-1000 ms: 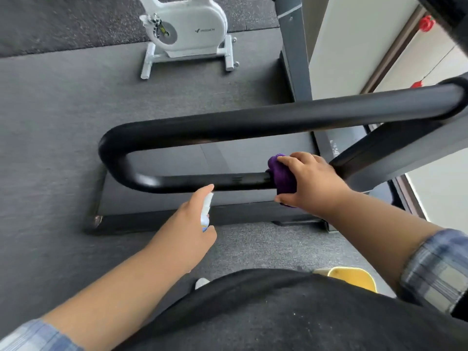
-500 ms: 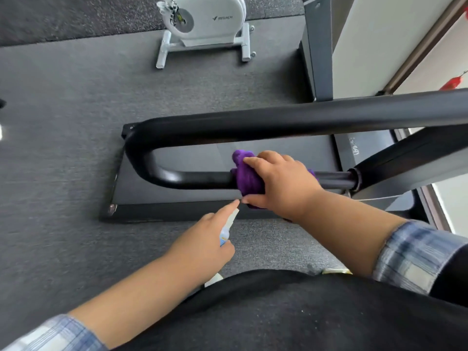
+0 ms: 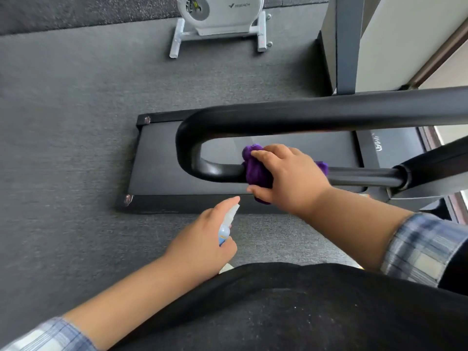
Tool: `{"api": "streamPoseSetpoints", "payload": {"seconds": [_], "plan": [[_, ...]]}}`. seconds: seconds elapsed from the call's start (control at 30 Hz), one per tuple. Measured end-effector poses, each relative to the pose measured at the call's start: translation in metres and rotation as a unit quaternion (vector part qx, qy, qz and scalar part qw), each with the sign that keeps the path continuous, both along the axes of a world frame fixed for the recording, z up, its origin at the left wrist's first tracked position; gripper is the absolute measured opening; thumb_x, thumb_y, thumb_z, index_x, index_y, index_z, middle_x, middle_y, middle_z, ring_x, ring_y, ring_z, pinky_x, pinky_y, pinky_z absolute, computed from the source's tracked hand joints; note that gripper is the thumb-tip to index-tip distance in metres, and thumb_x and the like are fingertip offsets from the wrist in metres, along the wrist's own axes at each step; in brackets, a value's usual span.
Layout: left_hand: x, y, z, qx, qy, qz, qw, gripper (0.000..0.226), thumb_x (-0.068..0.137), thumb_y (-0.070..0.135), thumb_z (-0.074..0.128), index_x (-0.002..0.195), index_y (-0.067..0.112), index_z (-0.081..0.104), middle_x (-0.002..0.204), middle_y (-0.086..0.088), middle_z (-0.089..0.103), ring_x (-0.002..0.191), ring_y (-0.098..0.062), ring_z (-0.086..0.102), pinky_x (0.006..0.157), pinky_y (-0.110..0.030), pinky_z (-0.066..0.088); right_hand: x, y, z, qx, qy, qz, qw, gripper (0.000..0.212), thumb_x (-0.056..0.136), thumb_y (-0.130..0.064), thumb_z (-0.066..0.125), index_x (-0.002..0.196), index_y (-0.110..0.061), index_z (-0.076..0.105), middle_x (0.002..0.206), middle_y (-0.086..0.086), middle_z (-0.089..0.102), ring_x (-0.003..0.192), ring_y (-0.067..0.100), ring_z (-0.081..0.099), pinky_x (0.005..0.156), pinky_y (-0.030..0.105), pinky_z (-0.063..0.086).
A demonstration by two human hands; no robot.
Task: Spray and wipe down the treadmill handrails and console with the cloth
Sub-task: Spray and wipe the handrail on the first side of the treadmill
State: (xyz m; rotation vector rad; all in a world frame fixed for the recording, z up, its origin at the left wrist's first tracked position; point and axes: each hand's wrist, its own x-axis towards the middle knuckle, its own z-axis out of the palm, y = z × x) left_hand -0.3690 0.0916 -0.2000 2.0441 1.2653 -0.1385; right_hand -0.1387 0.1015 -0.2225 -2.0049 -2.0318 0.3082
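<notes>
A black U-shaped treadmill handrail (image 3: 316, 115) loops across the middle of the view, its bend at the left. My right hand (image 3: 291, 178) grips a purple cloth (image 3: 255, 171) wrapped around the lower bar of the handrail, just right of the bend. My left hand (image 3: 202, 247) holds a small spray bottle (image 3: 226, 226), white nozzle and blue body, its tip pointing up toward the cloth, a short gap below the bar. The console is out of view.
The treadmill deck (image 3: 162, 158) lies on grey carpet below the rail. A white exercise bike (image 3: 220, 19) stands at the top. A grey post (image 3: 344, 44) and a wall are at the upper right. My dark-clothed torso fills the bottom.
My right hand has slid the purple cloth leftward along the lower bar toward the bend. My left hand keeps the spray bottle below it. The view has shifted.
</notes>
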Motion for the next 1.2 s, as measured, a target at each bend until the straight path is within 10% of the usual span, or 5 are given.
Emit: {"api": "streamPoseSetpoints", "payload": {"seconds": [0.17,0.73,1.2], "plan": [[-0.016,0.012,-0.002,-0.006,0.024,-0.027,0.999,0.070,0.084,0.024,0.051,0.133,0.059,0.016,0.123,0.010,0.050,0.109,-0.014,0.054,0.092,-0.038,0.049,-0.068,0.035,0.014,-0.023,-0.026,0.041,0.999,0.089,0.079,-0.072,0.060,0.152,-0.032,0.031,0.149,-0.001,0.041,0.125,0.029,0.048,0.094,0.046,0.048],[-0.040,0.050,-0.018,-0.020,0.124,-0.189,0.974,0.077,0.081,0.026,0.051,0.143,0.049,0.013,0.122,0.006,0.055,0.110,-0.017,0.059,0.089,-0.039,0.051,-0.059,0.024,0.006,0.015,0.087,-0.018,0.996,0.073,0.078,-0.069,0.054,0.137,-0.026,0.054,0.133,0.001,0.057,0.120,0.029,0.055,0.101,0.046,0.047],[-0.011,0.058,-0.015,0.015,0.077,-0.236,0.968,0.059,0.082,0.021,0.052,0.131,0.042,0.027,0.104,0.003,0.053,0.088,-0.022,0.057,0.079,-0.037,0.050,-0.017,-0.008,-0.003,-0.001,-0.011,-0.100,0.995,0.076,0.072,-0.070,0.058,0.137,-0.032,0.053,0.130,-0.001,0.055,0.113,0.029,0.057,0.095,0.046,0.049]]}}
